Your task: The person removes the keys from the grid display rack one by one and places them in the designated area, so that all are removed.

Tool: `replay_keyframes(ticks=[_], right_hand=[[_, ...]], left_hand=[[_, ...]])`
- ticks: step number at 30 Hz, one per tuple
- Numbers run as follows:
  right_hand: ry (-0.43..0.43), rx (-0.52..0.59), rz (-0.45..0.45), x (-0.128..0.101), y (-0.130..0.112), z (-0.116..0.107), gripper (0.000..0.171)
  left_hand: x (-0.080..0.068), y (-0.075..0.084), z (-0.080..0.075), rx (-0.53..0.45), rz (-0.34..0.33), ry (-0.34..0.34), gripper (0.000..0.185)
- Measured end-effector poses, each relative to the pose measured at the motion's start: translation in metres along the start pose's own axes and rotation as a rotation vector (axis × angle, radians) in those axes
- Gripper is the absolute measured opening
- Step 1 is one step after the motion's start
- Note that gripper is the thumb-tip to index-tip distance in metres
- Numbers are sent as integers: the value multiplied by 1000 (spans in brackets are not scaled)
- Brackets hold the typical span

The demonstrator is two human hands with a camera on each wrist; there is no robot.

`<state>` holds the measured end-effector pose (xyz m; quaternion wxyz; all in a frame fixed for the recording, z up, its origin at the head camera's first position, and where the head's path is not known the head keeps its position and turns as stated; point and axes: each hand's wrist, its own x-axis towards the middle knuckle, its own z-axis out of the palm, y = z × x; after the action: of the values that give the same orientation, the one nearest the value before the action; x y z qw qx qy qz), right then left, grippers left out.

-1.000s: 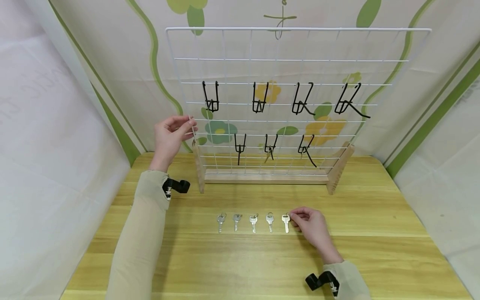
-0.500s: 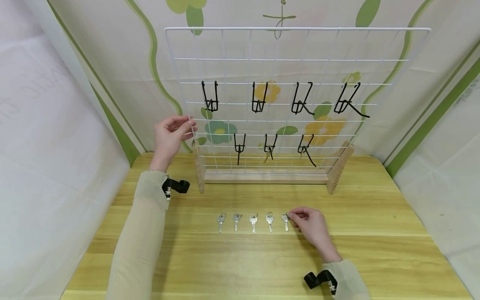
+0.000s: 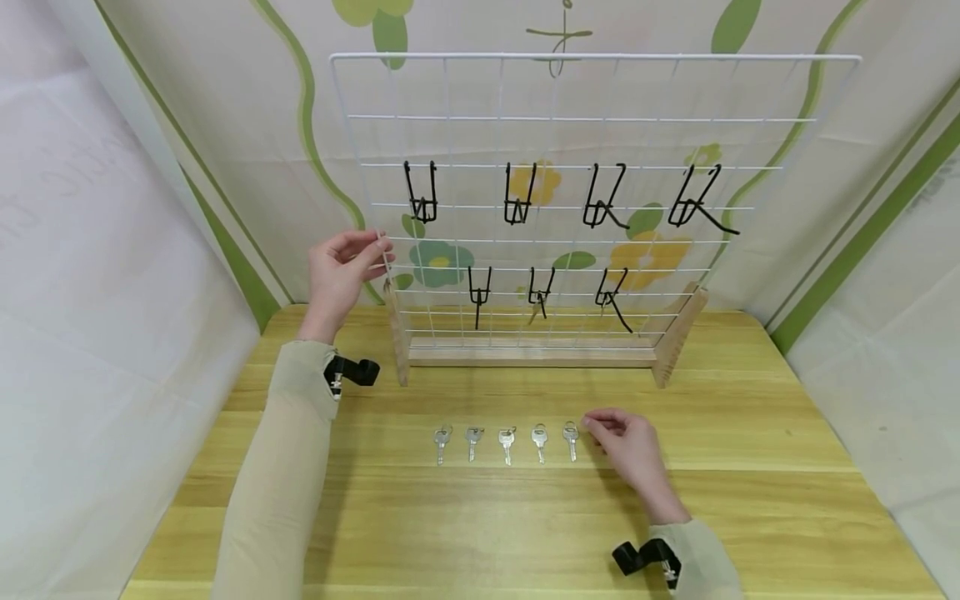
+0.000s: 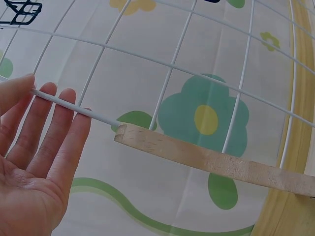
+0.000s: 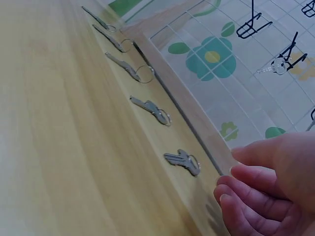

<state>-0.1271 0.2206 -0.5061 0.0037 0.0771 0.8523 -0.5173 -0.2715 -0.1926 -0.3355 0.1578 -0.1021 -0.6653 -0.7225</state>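
Several silver keys lie in a row on the wooden table [image 3: 750, 467]; the rightmost key [image 3: 572, 439] [image 5: 183, 161] is nearest my right hand [image 3: 626, 446] [image 5: 261, 196]. That hand hovers just right of it with loosely curled fingers, holding nothing. My left hand [image 3: 347, 265] [image 4: 37, 147] rests its straight fingers [image 4: 69, 125] against the left edge wire of the white wire grid [image 3: 592, 119] [image 4: 172, 64], above the rack's wooden side post [image 4: 206, 157].
The grid stands in a wooden base [image 3: 532, 357] at the back of the table and carries several black hooks [image 3: 422, 196]. A small key [image 5: 277, 65] hangs on one lower hook. Fabric walls close in on both sides.
My right hand has let go of the rightmost key and drawn back a little to the right. The key now lies on the table. The left hand has stayed in place.
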Motion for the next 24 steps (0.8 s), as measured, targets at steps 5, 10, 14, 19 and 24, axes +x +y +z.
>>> replay_keyframes(ticks=[5, 10, 14, 19, 24], right_hand=[[4, 41, -10, 1, -7, -8, 28], [13, 62, -42, 2, -19, -16, 39], [23, 111, -68, 4, -31, -19, 44], [55, 205, -132, 12, -47, -13, 43], [55, 327, -174, 26, -65, 1, 42]], left_hand=[[0, 0, 0, -1, 1, 2, 20], [0, 1, 0, -2, -1, 3, 20], [-1, 1, 0, -6, -5, 5, 19], [-1, 1, 0, -18, -4, 7, 18], [0, 1, 0, -10, 0, 3, 18]])
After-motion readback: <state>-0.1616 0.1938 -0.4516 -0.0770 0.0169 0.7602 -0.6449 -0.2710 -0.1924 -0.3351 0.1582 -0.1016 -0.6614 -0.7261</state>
